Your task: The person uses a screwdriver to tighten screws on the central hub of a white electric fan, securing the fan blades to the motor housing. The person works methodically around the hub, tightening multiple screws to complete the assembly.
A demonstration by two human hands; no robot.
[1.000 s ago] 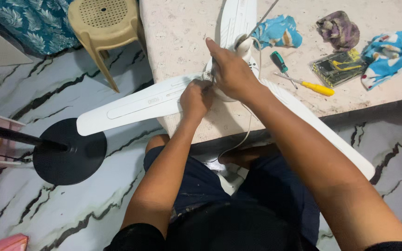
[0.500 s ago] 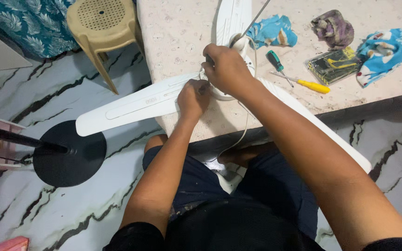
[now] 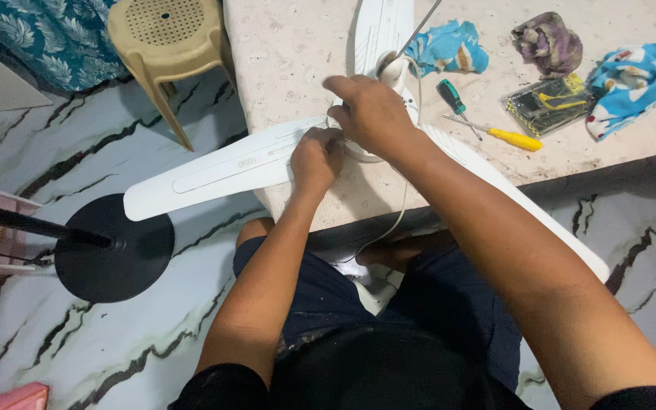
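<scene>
A white ceiling fan (image 3: pixel 229 163) lies on a pale table (image 3: pixel 298 45), its blades reaching past the table's edge. My left hand (image 3: pixel 316 158) is closed at the base of the left blade, next to the hub, pinching something small that I cannot make out. My right hand (image 3: pixel 370 114) rests on top of the hub, fingers curled over it and hiding it. A thin white cord (image 3: pixel 396 220) hangs from the hub down over the table's front edge.
On the table right of the fan lie a green-handled screwdriver (image 3: pixel 452 96), a yellow-handled screwdriver (image 3: pixel 506 137), a clear bit case (image 3: pixel 547 105) and three crumpled rags (image 3: pixel 632 80). A beige plastic stool (image 3: pixel 165 38) stands left of the table. A black round stand base (image 3: pixel 113 247) sits on the marble floor.
My right hand shifted slightly on the hub, its fingers curling and then spreading again. My left hand stayed at the blade's base.
</scene>
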